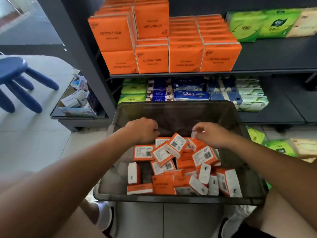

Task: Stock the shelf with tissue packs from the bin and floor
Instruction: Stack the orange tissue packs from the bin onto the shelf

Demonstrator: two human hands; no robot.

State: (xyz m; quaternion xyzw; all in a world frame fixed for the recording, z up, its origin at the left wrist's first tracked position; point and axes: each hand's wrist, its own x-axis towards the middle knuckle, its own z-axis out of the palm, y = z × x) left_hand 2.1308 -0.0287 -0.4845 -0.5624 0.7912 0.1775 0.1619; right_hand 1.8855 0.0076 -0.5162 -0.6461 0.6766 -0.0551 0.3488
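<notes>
Head view (only view). A dark translucent plastic bin [171, 198] stands on the tiled floor, tight against the front of the dark grey metal shelf [188, 74] and between it and the person's feet. Judgement: parked there to keep the carry from bin to tier short. In the bin is a loose heap of small orange-and-white tissue packs [164, 184], lying at all angles, several with the barcode label up. The left hand [143, 129] is at the far-left edge of the heap, back of hand up and fingers curled downward. The fingertips are hidden, so I cannot tell whether they hold a pack. The right hand [211, 134] is at the far-right edge, with thumb and forefinger closed together on the white end of one tilted pack [193, 143]. The corner pinch probably serves to draw it clear of its neighbours. On the upper tier, stacked orange "COTTON TISSUE" packs [185, 56] stand in rows with fronts flush to the shelf edge. They have the same wrapping as the bin stock, so this is the likely destination. Light green tissue packs [281, 149] lie on the floor to the right of the bin, not yet handled. A blue plastic stool [13, 69] stands well apart at left.
</notes>
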